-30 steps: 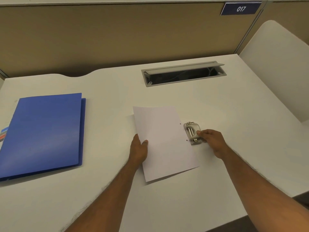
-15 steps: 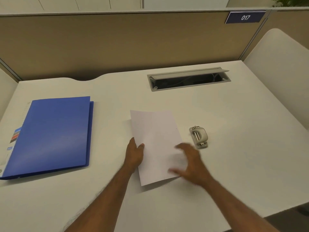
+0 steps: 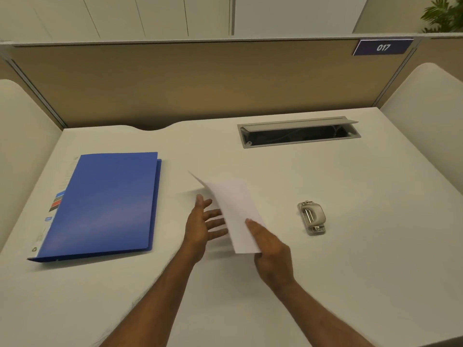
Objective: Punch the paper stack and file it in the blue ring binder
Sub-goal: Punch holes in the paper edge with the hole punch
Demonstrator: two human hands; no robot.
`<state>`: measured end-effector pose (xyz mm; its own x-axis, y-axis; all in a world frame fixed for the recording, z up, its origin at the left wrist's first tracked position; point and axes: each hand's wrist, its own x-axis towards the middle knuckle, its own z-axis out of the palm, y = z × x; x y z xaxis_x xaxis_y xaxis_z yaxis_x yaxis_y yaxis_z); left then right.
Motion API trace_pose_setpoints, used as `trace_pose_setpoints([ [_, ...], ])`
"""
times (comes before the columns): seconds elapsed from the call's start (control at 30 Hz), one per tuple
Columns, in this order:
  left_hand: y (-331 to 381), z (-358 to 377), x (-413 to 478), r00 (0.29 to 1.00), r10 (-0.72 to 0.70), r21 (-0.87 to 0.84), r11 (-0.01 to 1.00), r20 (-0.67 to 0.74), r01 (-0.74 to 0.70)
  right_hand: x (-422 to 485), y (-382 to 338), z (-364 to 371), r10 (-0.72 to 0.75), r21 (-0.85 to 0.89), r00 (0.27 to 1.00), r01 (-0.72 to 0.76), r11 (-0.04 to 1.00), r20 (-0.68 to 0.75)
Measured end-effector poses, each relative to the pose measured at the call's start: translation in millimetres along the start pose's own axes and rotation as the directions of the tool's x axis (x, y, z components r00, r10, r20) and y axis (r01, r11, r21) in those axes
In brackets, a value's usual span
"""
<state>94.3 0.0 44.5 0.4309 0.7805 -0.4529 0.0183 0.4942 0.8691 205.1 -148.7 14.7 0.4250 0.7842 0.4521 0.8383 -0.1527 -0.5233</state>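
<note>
The white paper stack (image 3: 234, 209) is lifted off the desk and tilted, its right side raised. My right hand (image 3: 271, 254) grips its near right corner, thumb on top. My left hand (image 3: 203, 225) is open beside and partly under the stack's left side, fingers spread. The blue ring binder (image 3: 105, 204) lies closed and flat on the left of the desk, apart from both hands. A small grey metal hole punch (image 3: 312, 217) sits on the desk to the right of the paper, untouched.
The white desk (image 3: 350, 259) has an open grey cable tray (image 3: 298, 132) at the back. A beige partition wall with a "017" sign (image 3: 382, 47) stands behind. White side panels flank the desk on both sides.
My right hand let go of the hole punch, moved left and took the paper's near corner. The paper lifted off the desk and tilted. My left hand released the sheet and opened.
</note>
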Motion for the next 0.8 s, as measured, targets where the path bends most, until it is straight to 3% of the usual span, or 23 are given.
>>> trace_pose_setpoints([
  [0.07, -2.2, -7.7, 0.2, 0.998, -0.02, -0.039, 0.999, -0.053, 0.018, 9.5, -6.1, -2.1, 0.179, 0.219, 0.974, -0.146, 0.965, -0.139],
  [0.1, -6.4, -11.5, 0.5, 0.996, -0.028, -0.007, 1.0, -0.088, 0.027, 15.1, -12.9, -4.4, 0.346, 0.37, 0.92, -0.261, 0.892, -0.184],
  [0.17, -16.9, -17.4, -0.5, 0.991, -0.044, 0.101, 0.993, -0.124, 0.057, 26.0, -25.3, -7.8, 0.702, 0.678, 0.699, -0.451, 0.581, -0.136],
  [0.2, -23.0, -17.9, -0.8, 0.992, -0.071, 0.138, 0.987, -0.108, 0.086, 28.3, -28.1, -7.1, 0.81, 0.773, 0.583, -0.482, 0.411, -0.067],
  [0.27, -30.8, -16.9, -3.3, 0.986, -0.143, 0.173, 0.973, -0.085, 0.156, 27.0, -30.3, -2.4, 0.903, 0.836, 0.428, -0.508, 0.209, 0.034],
  [0.37, -39.7, -11.5, -5.2, 0.981, -0.177, 0.175, 0.966, -0.078, 0.188, 17.5, -29.5, 8.4, 0.95, 0.86, 0.287, -0.508, 0.047, 0.118],
  [0.53, -45.0, -7.4, -0.6, 0.964, -0.189, 0.094, 0.973, -0.189, 0.209, 2.5, -26.6, 22.8, 0.974, 0.83, 0.176, -0.557, -0.021, 0.143],
  [0.67, -49.3, -7.8, 2.0, 0.969, -0.078, 0.308, 0.94, -0.235, 0.15, -6.5, -22.9, 29.1, 0.973, 0.802, 0.173, -0.597, -0.021, 0.154],
  [0.8, -52.0, -8.0, 4.2, 0.964, 0.051, 0.479, 0.874, -0.261, 0.083, -11.7, -4.4, 16.1, 0.979, 0.751, 0.192, -0.655, 0.081, 0.062],
])
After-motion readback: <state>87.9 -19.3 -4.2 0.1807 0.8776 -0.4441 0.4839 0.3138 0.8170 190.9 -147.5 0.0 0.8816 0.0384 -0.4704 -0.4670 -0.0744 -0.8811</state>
